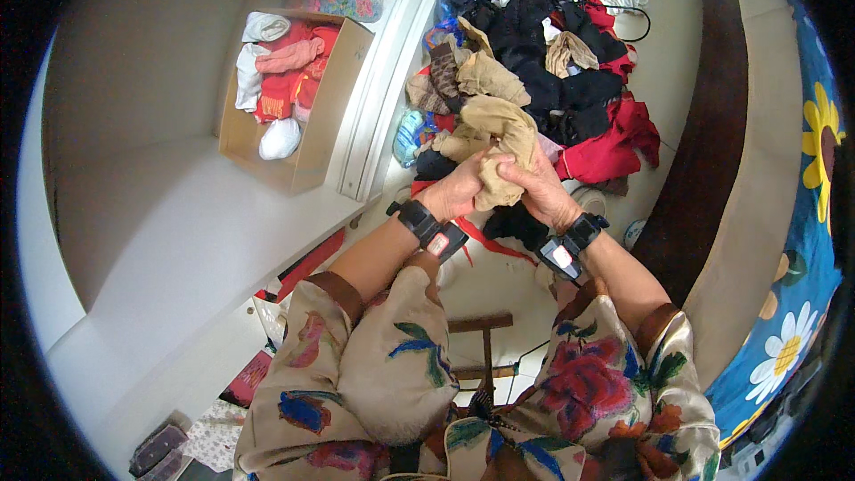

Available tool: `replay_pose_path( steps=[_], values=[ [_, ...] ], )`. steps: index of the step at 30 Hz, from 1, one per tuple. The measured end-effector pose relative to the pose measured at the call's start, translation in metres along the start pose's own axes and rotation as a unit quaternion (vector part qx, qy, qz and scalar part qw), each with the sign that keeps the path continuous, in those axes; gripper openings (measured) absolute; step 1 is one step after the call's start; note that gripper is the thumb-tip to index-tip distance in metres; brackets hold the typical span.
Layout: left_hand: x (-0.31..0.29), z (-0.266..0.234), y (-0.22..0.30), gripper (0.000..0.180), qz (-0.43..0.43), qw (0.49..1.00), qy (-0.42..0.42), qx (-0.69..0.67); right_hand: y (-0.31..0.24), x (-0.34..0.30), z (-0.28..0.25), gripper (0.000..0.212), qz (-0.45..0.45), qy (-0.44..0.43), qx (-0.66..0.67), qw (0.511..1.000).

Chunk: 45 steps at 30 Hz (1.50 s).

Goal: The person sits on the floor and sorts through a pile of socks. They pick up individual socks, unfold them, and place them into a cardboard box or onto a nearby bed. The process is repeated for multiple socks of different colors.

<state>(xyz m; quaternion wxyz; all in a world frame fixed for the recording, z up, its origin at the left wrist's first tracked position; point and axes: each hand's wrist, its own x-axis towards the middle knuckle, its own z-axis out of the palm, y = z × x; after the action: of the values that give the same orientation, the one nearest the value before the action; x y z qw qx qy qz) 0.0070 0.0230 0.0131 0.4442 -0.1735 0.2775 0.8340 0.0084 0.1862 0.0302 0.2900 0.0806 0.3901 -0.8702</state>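
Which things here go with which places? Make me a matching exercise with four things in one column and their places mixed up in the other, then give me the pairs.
Things
1. Tan cloth
2. Cardboard box
3. White bundle
4. Large-flowered blue cover

Places
A. In the box, at the end nearest the person
B. Along the far right of the view
C. Gripped by the left hand and the right hand
D. In the open white cabinet on the left

Pairs: 1-C, 2-D, 3-A, 4-B

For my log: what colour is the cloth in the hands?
The cloth is tan, clearest in the head view.
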Motion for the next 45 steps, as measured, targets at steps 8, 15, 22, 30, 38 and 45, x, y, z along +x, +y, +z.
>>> replay_pose_path(
  steps=[8,15,22,30,38,45],
  values=[
    [0.012,0.006,0.008,0.048,0.060,0.994,-0.053,-0.080,-0.019,0.011,-0.011,0.047,-0.095,0.054,-0.071,0.992],
    [0.003,0.012,0.046,0.067,0.361,0.716,0.032,0.597,-0.043,-0.001,-0.016,0.043,-0.165,-0.067,-0.685,0.707],
    [0.006,0.033,-0.008,0.086,0.312,0.758,0.042,0.571,-0.031,-0.001,0.008,0.033,-0.060,0.108,-0.210,0.970],
    [0.007,0.010,-0.007,0.050,0.352,0.787,0.177,0.475,-0.031,0.002,0.018,0.081,0.034,0.020,-0.038,0.999],
    [0.004,0.005,-0.012,0.043,0.330,0.814,0.112,0.465,-0.026,0.005,0.001,0.059,0.011,0.010,-0.015,1.000],
    [-0.017,-0.036,0.001,0.026,0.176,0.945,0.276,0.018,-0.021,0.077,-0.037,0.036,-0.154,0.030,-0.777,0.610]
  ],
)
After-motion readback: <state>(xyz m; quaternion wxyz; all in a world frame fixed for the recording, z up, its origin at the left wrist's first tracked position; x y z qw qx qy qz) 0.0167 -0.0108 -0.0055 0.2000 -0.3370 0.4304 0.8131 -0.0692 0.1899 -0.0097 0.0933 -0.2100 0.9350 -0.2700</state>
